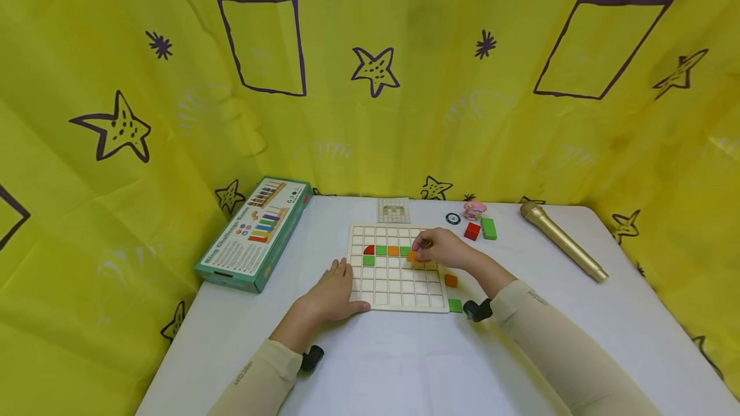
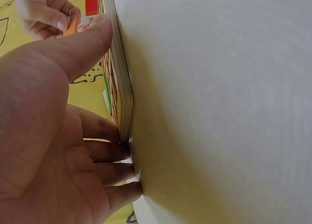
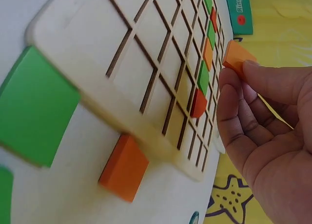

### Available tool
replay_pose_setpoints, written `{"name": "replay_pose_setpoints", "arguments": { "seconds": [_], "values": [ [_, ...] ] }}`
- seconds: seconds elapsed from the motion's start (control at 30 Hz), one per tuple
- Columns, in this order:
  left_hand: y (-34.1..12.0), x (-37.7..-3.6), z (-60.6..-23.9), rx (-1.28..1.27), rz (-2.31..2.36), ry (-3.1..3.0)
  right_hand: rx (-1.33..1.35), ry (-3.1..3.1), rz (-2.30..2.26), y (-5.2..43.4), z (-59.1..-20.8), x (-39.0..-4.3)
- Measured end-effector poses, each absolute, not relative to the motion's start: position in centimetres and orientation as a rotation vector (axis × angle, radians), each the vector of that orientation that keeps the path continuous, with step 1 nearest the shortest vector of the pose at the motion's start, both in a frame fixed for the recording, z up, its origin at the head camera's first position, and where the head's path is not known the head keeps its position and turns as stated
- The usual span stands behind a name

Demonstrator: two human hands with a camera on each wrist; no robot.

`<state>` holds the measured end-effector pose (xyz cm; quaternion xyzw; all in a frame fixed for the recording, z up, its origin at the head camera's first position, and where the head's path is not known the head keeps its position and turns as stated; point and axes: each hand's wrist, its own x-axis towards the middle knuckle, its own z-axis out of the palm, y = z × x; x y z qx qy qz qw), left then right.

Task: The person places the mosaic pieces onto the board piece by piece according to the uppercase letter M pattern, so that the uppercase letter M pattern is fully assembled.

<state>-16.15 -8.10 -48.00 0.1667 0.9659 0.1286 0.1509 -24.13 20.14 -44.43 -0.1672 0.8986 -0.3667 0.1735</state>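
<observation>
A pale wooden grid board [image 1: 399, 287] lies on the white table. Along one of its rows sit a red rounded tile [image 1: 369, 250], a green tile [image 1: 381, 250], an orange tile [image 1: 393, 251] and another green tile [image 1: 405, 251]. The right wrist view shows a second red rounded tile [image 3: 198, 104] at that row's end. Below the first red piece is one more green tile [image 1: 369, 260]. My right hand [image 1: 445, 248] pinches an orange square tile [image 3: 236, 55] by its edge above the board. My left hand [image 1: 332, 291] rests against the board's near left corner, fingers extended along its side.
Right of the board lie a loose orange tile [image 1: 451, 280] and green tiles [image 1: 455, 305]. Behind are a pattern card [image 1: 394, 210], a dark round disc [image 1: 453, 218], a pink toy [image 1: 475, 210], red [image 1: 471, 231] and green blocks [image 1: 488, 228]. A game box [image 1: 254, 230] and gold microphone [image 1: 561, 241] flank them.
</observation>
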Motion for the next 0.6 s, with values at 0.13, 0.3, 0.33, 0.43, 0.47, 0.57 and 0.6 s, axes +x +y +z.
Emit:
{"name": "replay_pose_setpoints", "arguments": {
  "seconds": [0.13,0.3,0.33,0.43,0.47,0.57,0.6],
  "values": [
    [-8.1,-16.3,-47.9,0.487,0.379,2.774,-0.541,2.525,-1.066,18.9,-44.6,-24.7],
    [-8.2,-16.4,-47.8,0.497,0.372,2.772,-0.582,2.491,-1.077,17.1,-45.1,-24.9],
    [-8.2,-16.3,-47.8,0.499,0.368,2.770,-0.589,2.491,-1.074,16.7,-45.2,-24.9],
    [-8.2,-16.3,-47.9,0.501,0.350,2.764,-0.605,2.498,-1.053,15.5,-45.3,-24.9],
    [-8.2,-16.3,-47.8,0.502,0.350,2.762,-0.611,2.499,-1.046,15.2,-45.3,-24.8],
    [-8.2,-16.3,-47.8,0.510,0.348,2.760,-0.625,2.501,-1.025,14.3,-45.2,-24.7],
    [-8.2,-16.3,-47.7,0.510,0.351,2.762,-0.635,2.503,-1.016,14.0,-45.2,-24.7]
  ]
}}
